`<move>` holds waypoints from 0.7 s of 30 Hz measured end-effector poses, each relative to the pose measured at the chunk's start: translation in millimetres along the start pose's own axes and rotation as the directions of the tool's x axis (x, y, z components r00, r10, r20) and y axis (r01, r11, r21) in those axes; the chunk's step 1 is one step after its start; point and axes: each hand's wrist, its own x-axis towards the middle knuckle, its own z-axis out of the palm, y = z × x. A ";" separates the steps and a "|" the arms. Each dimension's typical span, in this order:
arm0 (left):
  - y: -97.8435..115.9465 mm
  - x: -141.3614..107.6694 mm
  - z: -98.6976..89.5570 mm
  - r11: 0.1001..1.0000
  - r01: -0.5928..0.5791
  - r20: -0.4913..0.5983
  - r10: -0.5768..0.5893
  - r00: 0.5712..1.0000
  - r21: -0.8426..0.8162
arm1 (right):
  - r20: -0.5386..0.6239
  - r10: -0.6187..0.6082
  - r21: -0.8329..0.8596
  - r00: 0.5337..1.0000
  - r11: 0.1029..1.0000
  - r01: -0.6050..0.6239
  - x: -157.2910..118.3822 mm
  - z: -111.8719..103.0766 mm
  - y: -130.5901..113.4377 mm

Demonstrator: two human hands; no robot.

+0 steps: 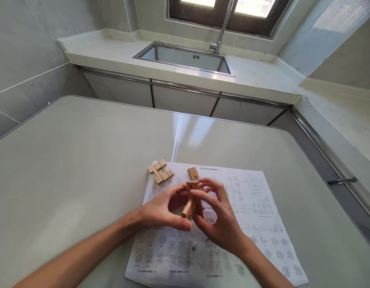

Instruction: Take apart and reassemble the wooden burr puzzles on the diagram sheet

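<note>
Numbered wooden pieces [191, 196] are held above the printed sheet [263, 188] by the fingers of the left hand [165, 208] and right hand [217, 212], apparently steadied from both sides for alignment. At the sheet's far left corner, a notched wooden piece [160, 172] is laid flat, probably to keep it within reach.

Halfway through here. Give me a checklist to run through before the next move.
1. Right hand gripping the held wooden pieces: ok.
2. Left hand grip on them: cannot tell, its fingertips are partly hidden.
3. Marking "2" visible on an upright piece: ok.
4. Joints between held pieces fully seated: cannot tell, fingers cover them.
5. Separate wooden cluster apart from both hands: ok, at the sheet's upper-left corner.
6. Whole printed sheet in view: not ok, hands and forearms cover parts.
</note>
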 end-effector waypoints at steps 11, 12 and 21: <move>3.3 2.1 4.7 0.995 -0.071 0.006 0.071 0.997 0.068 | -0.078 -0.021 -0.116 0.997 0.993 0.011 1.6 2.0 5.6; 3.4 2.5 5.1 0.994 -0.080 0.010 0.079 0.997 0.072 | -0.087 -0.030 -0.128 0.996 0.992 0.019 1.6 2.3 5.6; 0.9 2.1 4.9 0.986 -0.118 0.005 0.118 0.993 0.117 | -0.094 -0.020 -0.101 0.995 0.995 0.010 1.0 2.7 7.9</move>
